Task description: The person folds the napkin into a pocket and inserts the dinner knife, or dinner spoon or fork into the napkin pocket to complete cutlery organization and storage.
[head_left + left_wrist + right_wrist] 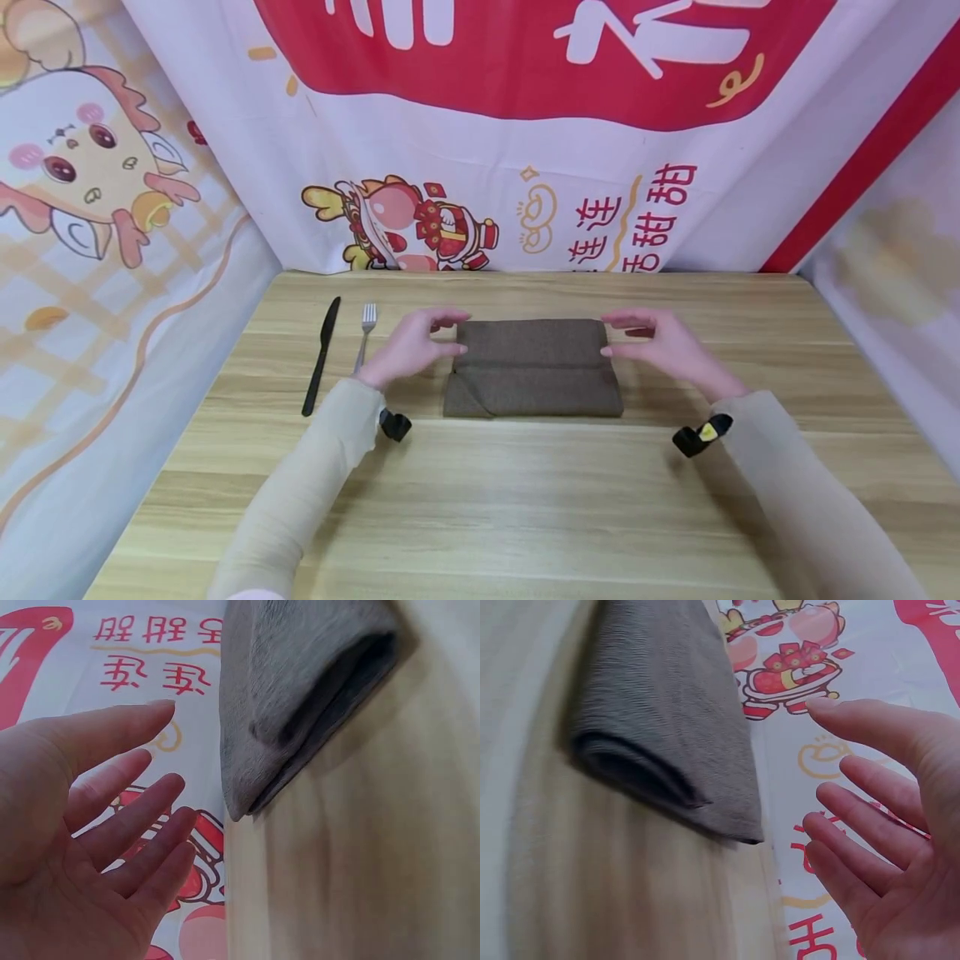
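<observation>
A grey-brown cloth (536, 392) lies folded flat on the wooden table, with a crease running across it. Its folded layers show at the ends of the cloth (307, 667) in the left wrist view and of the cloth (667, 712) in the right wrist view. My left hand (416, 343) hovers by the cloth's left end, thumb and fingers spread apart. At the right end, my right hand (663, 340) mirrors it with fingers extended. Both wrist views show a gap between the cloth and the left hand (97, 832) and right hand (900, 825).
A black knife (321, 358) and a silver fork (366, 329) lie left of the cloth, the fork's handle partly behind my left wrist. A printed curtain (480, 142) hangs along the table's back edge. More patterned fabric (112, 275) hangs at the left side.
</observation>
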`<action>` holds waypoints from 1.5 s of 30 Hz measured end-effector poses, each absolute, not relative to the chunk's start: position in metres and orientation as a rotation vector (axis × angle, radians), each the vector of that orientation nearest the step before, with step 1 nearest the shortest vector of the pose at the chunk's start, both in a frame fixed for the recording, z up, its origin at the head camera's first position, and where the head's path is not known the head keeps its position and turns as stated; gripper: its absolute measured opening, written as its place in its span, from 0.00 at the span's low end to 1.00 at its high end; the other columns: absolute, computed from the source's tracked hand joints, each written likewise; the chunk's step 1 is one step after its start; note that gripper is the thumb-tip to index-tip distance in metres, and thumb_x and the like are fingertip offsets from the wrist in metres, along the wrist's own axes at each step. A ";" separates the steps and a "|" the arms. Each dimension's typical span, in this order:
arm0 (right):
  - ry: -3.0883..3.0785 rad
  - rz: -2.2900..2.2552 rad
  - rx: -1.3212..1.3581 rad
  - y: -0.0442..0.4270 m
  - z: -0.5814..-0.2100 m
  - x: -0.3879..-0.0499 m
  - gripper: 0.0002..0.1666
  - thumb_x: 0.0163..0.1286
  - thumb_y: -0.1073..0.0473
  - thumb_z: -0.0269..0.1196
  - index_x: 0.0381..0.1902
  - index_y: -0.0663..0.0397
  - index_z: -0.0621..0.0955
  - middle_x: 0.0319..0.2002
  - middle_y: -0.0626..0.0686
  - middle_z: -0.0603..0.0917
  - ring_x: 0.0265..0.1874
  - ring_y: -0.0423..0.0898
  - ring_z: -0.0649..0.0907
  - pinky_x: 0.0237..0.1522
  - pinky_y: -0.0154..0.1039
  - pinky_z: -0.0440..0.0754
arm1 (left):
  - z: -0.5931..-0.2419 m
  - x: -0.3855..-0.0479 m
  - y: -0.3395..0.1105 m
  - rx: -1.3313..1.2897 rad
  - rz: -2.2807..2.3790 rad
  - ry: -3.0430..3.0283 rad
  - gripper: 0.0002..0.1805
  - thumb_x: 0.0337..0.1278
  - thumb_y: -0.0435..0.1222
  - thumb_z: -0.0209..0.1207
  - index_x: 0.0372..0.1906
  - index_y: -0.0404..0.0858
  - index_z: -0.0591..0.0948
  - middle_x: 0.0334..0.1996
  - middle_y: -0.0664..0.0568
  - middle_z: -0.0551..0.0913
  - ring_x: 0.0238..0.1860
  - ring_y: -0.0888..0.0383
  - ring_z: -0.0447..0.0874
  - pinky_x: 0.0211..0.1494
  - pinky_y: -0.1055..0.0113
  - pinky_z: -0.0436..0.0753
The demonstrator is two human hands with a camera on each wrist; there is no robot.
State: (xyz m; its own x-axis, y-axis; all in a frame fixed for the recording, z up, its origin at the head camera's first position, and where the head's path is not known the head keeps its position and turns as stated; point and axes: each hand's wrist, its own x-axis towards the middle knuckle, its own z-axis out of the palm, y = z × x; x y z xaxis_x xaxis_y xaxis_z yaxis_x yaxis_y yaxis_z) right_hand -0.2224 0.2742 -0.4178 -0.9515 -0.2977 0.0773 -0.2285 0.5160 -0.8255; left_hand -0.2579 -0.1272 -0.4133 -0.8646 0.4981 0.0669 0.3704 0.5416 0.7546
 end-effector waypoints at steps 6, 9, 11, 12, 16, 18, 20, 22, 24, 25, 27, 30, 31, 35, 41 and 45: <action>2.692 -1.404 -0.428 0.268 -0.411 -0.248 0.33 0.62 0.56 0.76 0.64 0.58 0.80 0.62 0.60 0.81 0.61 0.59 0.78 0.64 0.57 0.72 | -0.410 -0.284 -0.119 0.690 1.185 2.619 0.27 0.62 0.31 0.69 0.67 0.38 0.78 0.63 0.44 0.79 0.65 0.45 0.73 0.70 0.51 0.68; 2.681 -1.370 -0.395 0.267 -0.416 -0.259 0.35 0.62 0.58 0.76 0.65 0.62 0.78 0.62 0.62 0.80 0.62 0.61 0.78 0.63 0.57 0.73 | -0.414 -0.295 -0.114 0.670 1.168 2.611 0.27 0.62 0.31 0.69 0.66 0.38 0.78 0.63 0.42 0.79 0.64 0.45 0.74 0.68 0.51 0.70; 2.672 -1.339 -0.382 0.266 -0.422 -0.265 0.35 0.62 0.58 0.76 0.65 0.62 0.78 0.62 0.62 0.80 0.61 0.61 0.78 0.62 0.56 0.74 | -0.420 -0.301 -0.112 0.677 1.147 2.607 0.28 0.61 0.30 0.69 0.66 0.36 0.78 0.63 0.42 0.79 0.63 0.44 0.75 0.67 0.51 0.72; 2.669 -1.320 -0.387 0.266 -0.426 -0.267 0.35 0.62 0.59 0.76 0.65 0.63 0.78 0.62 0.62 0.80 0.61 0.61 0.78 0.62 0.55 0.75 | -0.423 -0.303 -0.111 0.678 1.134 2.602 0.28 0.60 0.29 0.70 0.66 0.35 0.78 0.63 0.42 0.79 0.62 0.44 0.76 0.66 0.51 0.73; 2.671 -1.264 -0.424 0.263 -0.438 -0.272 0.33 0.62 0.62 0.75 0.63 0.64 0.79 0.60 0.62 0.81 0.59 0.60 0.80 0.61 0.55 0.76 | -0.434 -0.308 -0.107 0.681 1.063 2.600 0.29 0.58 0.28 0.70 0.66 0.32 0.78 0.62 0.42 0.80 0.60 0.46 0.78 0.65 0.54 0.74; 2.679 -1.255 -0.446 0.260 -0.442 -0.273 0.31 0.62 0.64 0.75 0.61 0.66 0.80 0.58 0.63 0.82 0.57 0.60 0.80 0.61 0.55 0.76 | -0.438 -0.308 -0.106 0.666 1.032 2.608 0.29 0.58 0.29 0.71 0.65 0.32 0.78 0.61 0.43 0.81 0.60 0.48 0.78 0.65 0.55 0.74; 2.685 -1.258 -0.457 0.259 -0.444 -0.272 0.30 0.61 0.67 0.74 0.60 0.68 0.80 0.57 0.64 0.82 0.57 0.61 0.81 0.61 0.55 0.76 | -0.440 -0.309 -0.106 0.661 1.011 2.618 0.28 0.58 0.29 0.71 0.64 0.32 0.79 0.60 0.44 0.81 0.60 0.49 0.78 0.66 0.56 0.74; 2.701 -1.241 -0.471 0.258 -0.446 -0.272 0.29 0.61 0.68 0.74 0.60 0.69 0.80 0.57 0.65 0.82 0.56 0.61 0.81 0.60 0.56 0.76 | -0.441 -0.310 -0.104 0.658 0.991 2.626 0.27 0.58 0.29 0.71 0.64 0.33 0.80 0.60 0.45 0.82 0.60 0.50 0.78 0.66 0.56 0.74; 2.713 -1.219 -0.486 0.257 -0.447 -0.272 0.29 0.61 0.69 0.74 0.60 0.70 0.80 0.57 0.65 0.82 0.56 0.61 0.80 0.60 0.56 0.76 | -0.441 -0.311 -0.103 0.666 0.962 2.631 0.26 0.58 0.29 0.70 0.63 0.33 0.80 0.59 0.45 0.82 0.60 0.50 0.78 0.66 0.56 0.74; 2.725 -1.197 -0.499 0.256 -0.447 -0.272 0.29 0.61 0.69 0.74 0.60 0.70 0.79 0.57 0.66 0.82 0.56 0.61 0.80 0.60 0.56 0.75 | -0.441 -0.312 -0.102 0.672 0.944 2.632 0.26 0.59 0.29 0.70 0.63 0.33 0.81 0.59 0.45 0.82 0.60 0.50 0.78 0.66 0.55 0.74; 2.745 -1.158 -0.521 0.255 -0.446 -0.272 0.30 0.60 0.69 0.74 0.60 0.70 0.79 0.57 0.66 0.82 0.56 0.62 0.80 0.60 0.57 0.75 | -0.441 -0.313 -0.100 0.673 0.914 2.633 0.25 0.59 0.30 0.70 0.62 0.34 0.82 0.58 0.45 0.83 0.59 0.50 0.78 0.66 0.55 0.74; 2.767 -1.106 -0.540 0.252 -0.445 -0.273 0.30 0.60 0.69 0.74 0.61 0.69 0.80 0.58 0.66 0.82 0.57 0.62 0.80 0.61 0.57 0.75 | -0.441 -0.314 -0.098 0.668 0.885 2.631 0.22 0.60 0.30 0.69 0.60 0.36 0.83 0.56 0.45 0.83 0.58 0.50 0.78 0.65 0.54 0.74; 2.771 -1.092 -0.543 0.252 -0.445 -0.274 0.30 0.60 0.69 0.74 0.61 0.69 0.80 0.58 0.65 0.82 0.57 0.61 0.80 0.61 0.57 0.75 | -0.441 -0.315 -0.098 0.666 0.880 2.631 0.21 0.60 0.30 0.69 0.59 0.36 0.84 0.56 0.46 0.83 0.57 0.50 0.78 0.65 0.54 0.74; 2.788 -1.037 -0.552 0.250 -0.445 -0.276 0.30 0.60 0.69 0.74 0.61 0.67 0.80 0.58 0.64 0.82 0.56 0.60 0.80 0.60 0.57 0.75 | -0.442 -0.314 -0.097 0.670 0.876 2.634 0.19 0.61 0.28 0.68 0.58 0.37 0.85 0.54 0.46 0.84 0.56 0.51 0.79 0.64 0.54 0.74; 2.830 -0.954 -0.570 0.246 -0.445 -0.276 0.27 0.59 0.68 0.74 0.58 0.65 0.83 0.55 0.63 0.83 0.55 0.59 0.80 0.58 0.56 0.76 | -0.442 -0.309 -0.095 0.726 0.865 2.665 0.18 0.58 0.25 0.67 0.55 0.34 0.86 0.51 0.46 0.86 0.53 0.51 0.80 0.62 0.56 0.76; 2.854 -0.950 -0.561 0.244 -0.446 -0.275 0.21 0.58 0.68 0.74 0.50 0.67 0.85 0.49 0.62 0.84 0.52 0.59 0.80 0.58 0.55 0.76 | -0.442 -0.306 -0.095 0.768 0.869 2.703 0.14 0.57 0.27 0.68 0.50 0.31 0.88 0.47 0.45 0.87 0.51 0.51 0.81 0.59 0.57 0.78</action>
State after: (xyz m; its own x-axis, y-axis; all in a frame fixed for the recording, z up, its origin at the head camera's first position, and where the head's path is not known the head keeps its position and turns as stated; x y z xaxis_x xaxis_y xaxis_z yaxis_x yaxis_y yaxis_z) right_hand -0.2752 0.2445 -0.4460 -0.9294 -0.3670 0.0377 -0.3163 0.7402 -0.5934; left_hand -0.3058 -0.0954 -0.4422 -0.8451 0.5338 -0.0306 0.4160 0.6923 0.5896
